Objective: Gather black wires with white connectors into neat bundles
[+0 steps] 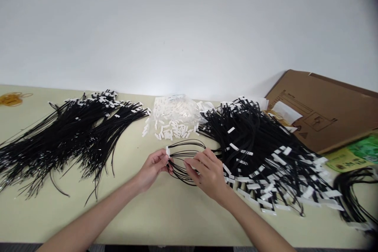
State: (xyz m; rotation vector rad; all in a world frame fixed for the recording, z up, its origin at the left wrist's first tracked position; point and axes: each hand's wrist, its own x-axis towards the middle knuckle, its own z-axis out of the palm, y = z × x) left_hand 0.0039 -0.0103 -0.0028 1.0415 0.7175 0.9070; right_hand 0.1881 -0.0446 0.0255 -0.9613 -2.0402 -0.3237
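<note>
Forearms [100,214] lead to the hands [210,173], black wires [178,173] bowed between them.

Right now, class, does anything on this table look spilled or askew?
Loose white pieces lie scattered before the clear plastic bag, as though spilled. The brown cardboard at right sits tilted, out of line with the table.

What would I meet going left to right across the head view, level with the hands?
Left wire pile, left hand, held black wires, right hand, right wire pile, green-and-yellow packet.
</note>
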